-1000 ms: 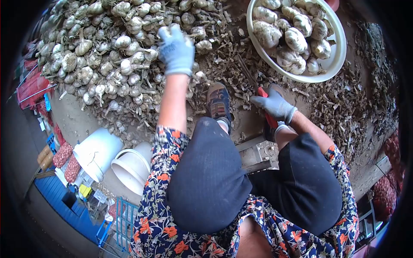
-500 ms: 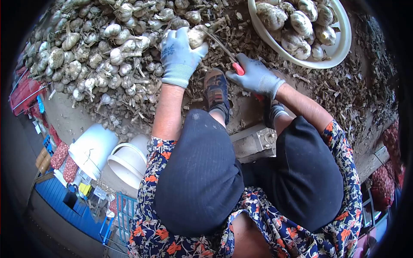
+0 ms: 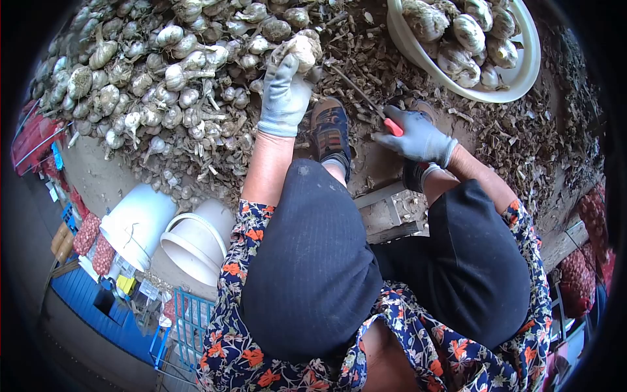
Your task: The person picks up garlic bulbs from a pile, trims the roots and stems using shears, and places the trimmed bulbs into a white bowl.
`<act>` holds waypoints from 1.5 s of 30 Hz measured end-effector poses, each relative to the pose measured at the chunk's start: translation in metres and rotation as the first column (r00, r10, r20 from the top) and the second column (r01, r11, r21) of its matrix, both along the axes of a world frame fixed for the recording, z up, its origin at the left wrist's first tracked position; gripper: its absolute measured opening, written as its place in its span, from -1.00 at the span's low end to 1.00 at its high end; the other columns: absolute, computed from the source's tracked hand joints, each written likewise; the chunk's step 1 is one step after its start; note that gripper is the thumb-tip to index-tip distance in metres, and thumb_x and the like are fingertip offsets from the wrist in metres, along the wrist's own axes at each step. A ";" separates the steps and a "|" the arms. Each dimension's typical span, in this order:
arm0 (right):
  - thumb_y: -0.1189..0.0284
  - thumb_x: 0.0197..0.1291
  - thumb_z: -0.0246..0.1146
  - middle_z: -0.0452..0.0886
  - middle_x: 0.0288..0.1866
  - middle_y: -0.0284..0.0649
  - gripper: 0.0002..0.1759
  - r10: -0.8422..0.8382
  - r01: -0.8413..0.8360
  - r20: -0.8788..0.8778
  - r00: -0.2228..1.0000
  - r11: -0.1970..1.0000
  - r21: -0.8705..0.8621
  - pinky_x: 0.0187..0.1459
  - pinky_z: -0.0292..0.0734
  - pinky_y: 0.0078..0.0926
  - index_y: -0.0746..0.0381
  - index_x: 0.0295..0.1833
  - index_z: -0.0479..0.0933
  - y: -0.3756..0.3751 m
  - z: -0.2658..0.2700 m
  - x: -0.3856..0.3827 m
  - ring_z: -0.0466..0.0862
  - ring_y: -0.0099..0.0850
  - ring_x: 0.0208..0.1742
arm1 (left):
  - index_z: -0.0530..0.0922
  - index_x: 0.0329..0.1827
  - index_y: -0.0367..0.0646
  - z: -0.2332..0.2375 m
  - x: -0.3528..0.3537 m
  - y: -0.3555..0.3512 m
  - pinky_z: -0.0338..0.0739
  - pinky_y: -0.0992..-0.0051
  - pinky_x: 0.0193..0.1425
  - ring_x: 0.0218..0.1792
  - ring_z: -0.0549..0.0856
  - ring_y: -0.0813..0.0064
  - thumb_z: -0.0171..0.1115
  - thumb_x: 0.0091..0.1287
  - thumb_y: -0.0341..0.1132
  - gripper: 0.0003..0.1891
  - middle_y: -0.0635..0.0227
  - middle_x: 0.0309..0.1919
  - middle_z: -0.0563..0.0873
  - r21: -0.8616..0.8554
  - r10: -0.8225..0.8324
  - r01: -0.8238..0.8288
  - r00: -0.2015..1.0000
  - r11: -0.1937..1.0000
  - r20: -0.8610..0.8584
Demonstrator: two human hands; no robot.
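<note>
Left hand (image 3: 284,95) stretched forward, grip closed (gloved); right hand (image 3: 418,137) clenched nearer.

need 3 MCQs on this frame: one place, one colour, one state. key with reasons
1. Where is the white bowl? A) beyond the right hand B) on the lap C) under a shoe
2. Handle colour of the tool in the right hand? A) blue B) red C) green
3. The left hand is: A) empty B) flat on the ground C) gripping a garlic bulb
Key: 1 A, it sits past that hand; 2 B, red shows beside the glove; 3 C, fingers wrap the bulb.
</note>
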State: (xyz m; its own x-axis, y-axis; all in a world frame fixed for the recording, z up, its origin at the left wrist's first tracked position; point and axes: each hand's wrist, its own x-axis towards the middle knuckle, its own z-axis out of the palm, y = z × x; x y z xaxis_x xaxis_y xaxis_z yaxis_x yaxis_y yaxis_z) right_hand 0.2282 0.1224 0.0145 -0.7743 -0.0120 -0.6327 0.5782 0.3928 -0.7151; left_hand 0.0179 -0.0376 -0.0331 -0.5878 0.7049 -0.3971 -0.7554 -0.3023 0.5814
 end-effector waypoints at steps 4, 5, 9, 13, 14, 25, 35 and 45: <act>0.02 0.18 0.21 0.60 -0.19 0.18 -0.44 -0.023 0.021 -0.042 0.999 0.998 -0.056 -0.05 0.48 -0.09 0.32 -0.03 0.37 0.003 0.013 -0.014 0.60 0.12 -0.07 | 0.37 0.31 -0.05 0.010 0.008 0.001 0.53 0.24 0.16 0.11 0.56 0.42 0.37 0.19 -0.31 -0.41 0.42 0.19 0.56 -0.188 -0.126 0.078 0.956 0.979 -0.264; 0.02 0.18 0.21 0.60 -0.19 0.18 -0.44 -0.028 0.026 -0.043 0.999 0.998 -0.059 -0.05 0.48 -0.09 0.32 -0.03 0.37 0.005 0.016 -0.014 0.60 0.12 -0.07 | 0.37 0.31 -0.05 0.019 0.005 0.002 0.53 0.24 0.16 0.11 0.56 0.42 0.37 0.19 -0.31 -0.41 0.42 0.19 0.56 -0.190 -0.132 0.082 0.955 0.978 -0.264; 0.10 0.17 0.20 0.60 -0.21 0.13 -0.49 0.044 -0.023 -0.066 0.997 0.956 0.292 -0.11 0.51 -0.05 0.32 -0.04 0.33 0.008 0.010 -0.007 0.64 0.07 -0.14 | 0.28 0.34 -0.30 0.053 -0.005 0.008 0.50 0.39 0.20 0.02 0.62 0.45 0.38 0.13 -0.43 -0.32 0.20 0.04 0.60 -0.210 -0.303 0.253 0.917 0.944 -0.261; 0.18 0.15 0.22 0.58 -0.25 0.11 -0.50 0.073 0.010 -0.142 0.987 0.860 0.510 -0.12 0.53 -0.05 0.29 0.06 0.32 0.012 0.027 -0.014 0.63 0.04 -0.19 | 0.28 0.30 -0.38 0.067 0.009 0.028 0.56 0.60 0.04 -0.09 0.65 0.58 0.35 0.08 -0.47 -0.32 0.28 -0.09 0.64 -0.704 -0.693 0.150 0.404 0.694 -0.597; 0.18 0.15 0.22 0.58 -0.24 0.11 -0.49 0.076 -0.005 -0.114 0.991 0.850 0.527 -0.12 0.53 -0.05 0.29 0.07 0.32 0.012 0.029 -0.017 0.63 0.03 -0.18 | 0.32 0.23 -0.37 0.060 0.011 0.030 0.57 0.57 0.03 -0.11 0.65 0.57 0.40 0.02 -0.48 -0.34 0.29 -0.09 0.63 -0.633 -0.585 0.137 0.563 0.762 -0.583; 0.20 0.15 0.22 0.59 -0.24 0.13 -0.50 0.050 0.016 -0.119 0.992 0.868 0.496 -0.11 0.53 -0.03 0.29 0.06 0.31 0.007 0.029 -0.014 0.64 0.06 -0.16 | 0.35 0.13 -0.26 0.046 0.015 0.034 0.58 0.43 -0.02 -0.15 0.66 0.35 0.40 -0.08 -0.43 -0.36 0.15 -0.14 0.62 -0.656 -0.621 -0.066 0.262 0.752 -0.739; 0.24 0.14 0.22 0.58 -0.27 0.14 -0.56 0.064 0.021 -0.171 0.983 0.889 0.457 -0.13 0.53 -0.04 0.30 -0.02 0.29 0.007 0.017 -0.009 0.62 0.09 -0.18 | 0.50 0.03 -0.33 0.061 0.009 0.029 0.58 0.61 -0.06 -0.22 0.64 0.66 0.47 0.05 -0.34 -0.50 0.37 -0.26 0.67 -0.400 -0.527 0.403 0.805 0.823 -0.272; 0.10 0.19 0.16 0.61 -0.20 0.16 -0.48 0.089 -0.063 -0.044 0.995 0.912 0.405 -0.01 0.53 -0.11 0.33 0.03 0.33 0.005 0.022 -0.014 0.65 0.01 -0.08 | 0.35 0.14 -0.30 0.048 0.020 0.031 0.59 0.45 -0.03 -0.20 0.70 0.44 0.53 -0.10 -0.36 -0.29 0.23 -0.20 0.69 -0.719 -0.668 -0.164 0.277 0.676 -0.691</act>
